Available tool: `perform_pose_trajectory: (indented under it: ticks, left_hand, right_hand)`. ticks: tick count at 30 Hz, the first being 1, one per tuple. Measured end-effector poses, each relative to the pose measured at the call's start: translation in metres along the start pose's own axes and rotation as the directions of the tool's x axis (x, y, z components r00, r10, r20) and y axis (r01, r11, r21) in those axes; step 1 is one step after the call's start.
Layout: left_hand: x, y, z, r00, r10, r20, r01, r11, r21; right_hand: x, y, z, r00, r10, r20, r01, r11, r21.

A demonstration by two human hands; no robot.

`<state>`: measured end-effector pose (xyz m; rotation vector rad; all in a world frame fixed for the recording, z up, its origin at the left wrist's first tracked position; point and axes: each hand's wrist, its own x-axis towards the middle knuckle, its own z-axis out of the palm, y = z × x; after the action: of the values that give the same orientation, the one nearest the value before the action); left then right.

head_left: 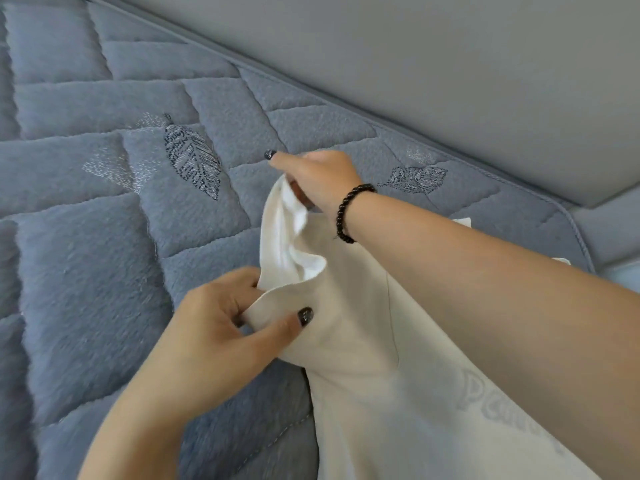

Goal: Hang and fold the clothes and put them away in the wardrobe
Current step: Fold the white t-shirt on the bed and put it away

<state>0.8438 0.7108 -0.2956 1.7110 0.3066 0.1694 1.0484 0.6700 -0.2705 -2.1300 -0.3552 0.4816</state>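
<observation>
We have the cream garment (363, 341) spread on the quilted blue-grey bed cover (104, 271), and what matters for our next move is how it lies relative to our two hands. Its long axis runs on a diagonal — from the open, rumpled end at the middle of the view down toward the lower right, where faint grey lettering shows through the cloth. That open end points away from us and to the left, so both hands meet it at the same edge. Our left hand (221, 327) is the nearer one: its thumb lies on top of the cloth and its fingers curl under, pinching the near corner of that edge. Our right hand (317, 176), with a dark bead bracelet (349, 211) at the wrist, reaches across the garment to the far corner, where its fingers close on the raised cloth with the forefinger stretched out. Between the two grips the edge sags open and shows a whiter inner side. We judge this to be the start of a fold or a smoothing — the two hands hold one short end, so the pull should go along the diagonal, with the rest of the garment trailing under our right forearm. No wardrobe is in view.
</observation>
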Motion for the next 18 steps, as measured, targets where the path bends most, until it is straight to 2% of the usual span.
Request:
perform_pose_trajectory:
  ticks: [1,3,7,9,11,14,16,18]
  left_hand:
    - [0.002,0.004,0.007,0.997,0.047,-0.062,-0.047,0.999,0.006]
    - [0.003,0.015,0.026,0.984,0.159,-0.078,-0.162,0.986,-0.028]
    - [-0.002,0.029,0.075,0.947,0.320,-0.024,-0.321,0.943,-0.082]
    - [-0.007,0.034,0.101,0.926,0.373,0.063,-0.369,0.927,-0.063]
    - [-0.015,0.035,0.126,0.883,0.421,0.207,-0.430,0.903,-0.002]
    - [-0.024,0.029,0.156,0.802,0.485,0.348,-0.563,0.808,0.171]
    - [-0.026,0.022,0.167,0.762,0.487,0.426,-0.628,0.715,0.307]
    - [-0.024,0.016,0.171,0.753,0.454,0.477,-0.650,0.629,0.426]
  right_hand:
    - [-0.003,0.000,-0.012,1.000,0.018,-0.019,-0.018,1.000,-0.004]
    - [-0.008,0.000,-0.039,0.998,0.044,-0.041,-0.045,0.999,-0.024]
    - [-0.032,0.011,-0.094,0.993,0.098,-0.062,-0.095,0.994,0.046]
    - [-0.051,0.021,-0.123,0.989,0.106,-0.099,-0.099,0.992,0.076]
    - [-0.073,0.035,-0.151,0.982,0.089,-0.168,-0.085,0.996,0.035]
    - [-0.101,0.070,-0.184,0.948,0.045,-0.314,-0.104,0.979,-0.174]
    - [-0.115,0.102,-0.197,0.909,0.110,-0.402,-0.175,0.976,-0.130]
    - [-0.127,0.137,-0.203,0.858,0.259,-0.444,-0.254,0.965,0.070]
